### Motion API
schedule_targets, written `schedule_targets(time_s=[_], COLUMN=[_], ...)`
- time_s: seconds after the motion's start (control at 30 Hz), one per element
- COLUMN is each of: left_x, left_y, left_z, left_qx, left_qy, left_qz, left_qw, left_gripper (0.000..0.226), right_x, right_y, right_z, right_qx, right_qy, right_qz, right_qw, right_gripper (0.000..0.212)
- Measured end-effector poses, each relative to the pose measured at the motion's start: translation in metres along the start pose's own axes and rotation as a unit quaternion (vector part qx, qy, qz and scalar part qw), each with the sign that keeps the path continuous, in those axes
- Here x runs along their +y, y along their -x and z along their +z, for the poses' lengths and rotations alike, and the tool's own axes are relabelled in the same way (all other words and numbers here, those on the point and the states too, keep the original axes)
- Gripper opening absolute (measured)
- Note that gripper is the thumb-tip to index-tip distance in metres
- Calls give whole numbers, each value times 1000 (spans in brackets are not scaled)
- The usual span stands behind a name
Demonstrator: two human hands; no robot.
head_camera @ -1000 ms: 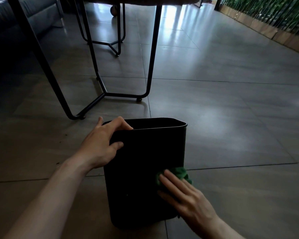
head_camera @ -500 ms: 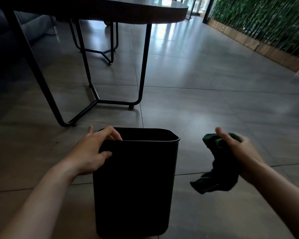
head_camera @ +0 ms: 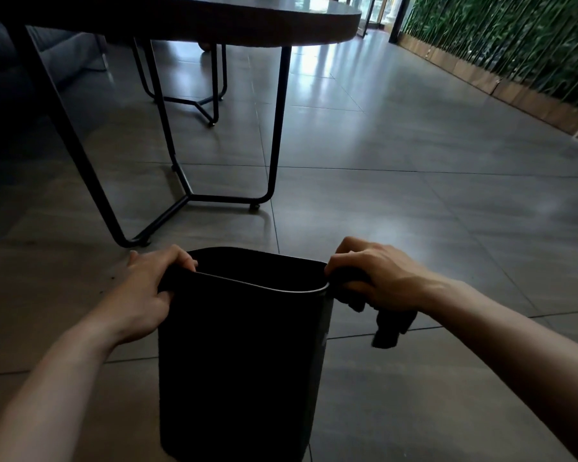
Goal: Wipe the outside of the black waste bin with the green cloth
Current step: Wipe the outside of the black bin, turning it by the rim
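The black waste bin (head_camera: 241, 361) stands upright on the tiled floor just in front of me, its open top facing up. My left hand (head_camera: 147, 288) grips the bin's left rim, fingers curled over the edge. My right hand (head_camera: 377, 275) is at the bin's right rim, fingers bent over the edge, and holds the green cloth (head_camera: 391, 323), which looks almost black in this light and hangs bunched below the palm beside the bin's right wall.
A round dark table (head_camera: 247, 18) on black metal legs (head_camera: 276, 128) stands just beyond the bin, with its leg frame on the floor to the left. A dark sofa (head_camera: 20, 61) is at far left. A plant wall (head_camera: 514, 45) runs along the right.
My right hand left the bin's front wall, lifted the cloth out to the right, then came in to the bin's right rim. The left hand stayed on the left rim.
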State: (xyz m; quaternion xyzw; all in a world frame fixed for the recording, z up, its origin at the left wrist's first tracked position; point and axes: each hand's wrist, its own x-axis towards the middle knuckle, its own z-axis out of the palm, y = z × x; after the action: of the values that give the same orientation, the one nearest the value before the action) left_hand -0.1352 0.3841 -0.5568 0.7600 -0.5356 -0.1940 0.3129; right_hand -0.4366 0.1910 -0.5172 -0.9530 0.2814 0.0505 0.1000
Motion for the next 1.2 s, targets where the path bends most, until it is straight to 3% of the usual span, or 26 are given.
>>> schedule_targets(time_s=[0.13,0.27,0.37,0.5,0.57,0.63,0.7,0.8,0.87,0.97,1.03,1.1,1.2], left_x=[-3,22,44,44,37,30,25,21,19,15,12,7,5], left_y=[-4,-8,-4,-1,-4,-6,-8,-11,-12,-13,-12,-12,-12], left_z=[8,16,22,26,23,20,18,15,13,11,10,8,6], left_qx=[54,105,87,42,48,58,63,55,52,47,48,53,48], left_qy=[-30,64,123,16,14,21,22,28,33,41,47,59,65], left_qz=[-11,83,137,151,138,129,127,133,139,148,148,134,116], left_qw=[998,989,979,987,989,990,990,989,988,987,987,988,990], left_gripper=[41,35,34,47,46,43,41,37,36,35,36,35,36], right_x=[-21,-51,-69,-86,-88,-89,-93,-107,-120,-126,-121,-115,-105], right_y=[6,-2,-15,-29,-27,-20,-13,-22,-32,-31,-18,-3,20], right_z=[-9,-27,-34,-27,-19,-10,-3,9,28,77,109,135,167], right_qx=[33,83,95,133,178,239,311,430,454,380,312,267,243], right_qy=[-11,23,42,44,-13,-159,-292,-315,-295,-144,-10,61,176], right_qz=[-40,-33,-4,32,33,38,30,-29,-79,-133,-163,-224,-338], right_qw=[999,996,995,990,983,957,904,846,837,904,936,935,892], right_gripper=[16,17,18,20,25,34,35,31,37,37,52,57,39])
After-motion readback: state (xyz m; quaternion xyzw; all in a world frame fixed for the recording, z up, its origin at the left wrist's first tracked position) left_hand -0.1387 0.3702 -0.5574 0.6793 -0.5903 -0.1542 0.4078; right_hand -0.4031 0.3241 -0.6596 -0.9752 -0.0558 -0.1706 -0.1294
